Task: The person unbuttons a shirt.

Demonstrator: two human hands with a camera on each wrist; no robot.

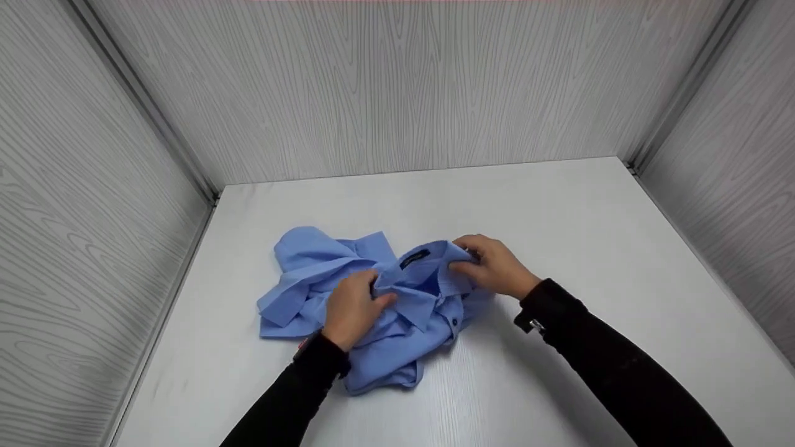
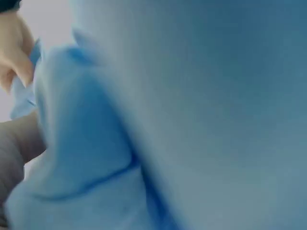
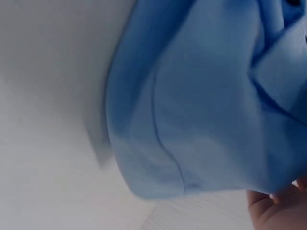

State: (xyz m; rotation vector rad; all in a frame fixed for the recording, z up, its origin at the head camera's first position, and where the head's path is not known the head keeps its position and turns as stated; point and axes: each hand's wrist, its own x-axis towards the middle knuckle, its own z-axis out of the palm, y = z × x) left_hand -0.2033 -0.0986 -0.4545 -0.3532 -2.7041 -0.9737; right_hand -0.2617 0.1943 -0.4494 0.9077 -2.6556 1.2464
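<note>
A crumpled blue button-up shirt (image 1: pixel 385 366) lies on the white table, its collar raised between both hands. My left hand (image 1: pixel 352 308) grips the left side of the collar, thumb on top of the fabric. On the opposite side, my right hand (image 1: pixel 497 266) pinches the collar between thumb and fingers. A dark label (image 1: pixel 415 259) shows inside the neck, and a dark button (image 1: pixel 454 322) sits on the front below. Blue cloth fills most of the left wrist view. In the right wrist view, fingers (image 3: pixel 261 203) meet the lower edge of the cloth.
The white table (image 1: pixel 590 248) meets a grey wood-grain panel (image 1: pixel 397 93) at the back. Similar panels stand at the left (image 1: pixel 93 217) and right (image 1: pixel 733 155) sides. Part of the shirt, with loose folds (image 1: pixel 310 248), spreads left of the hands.
</note>
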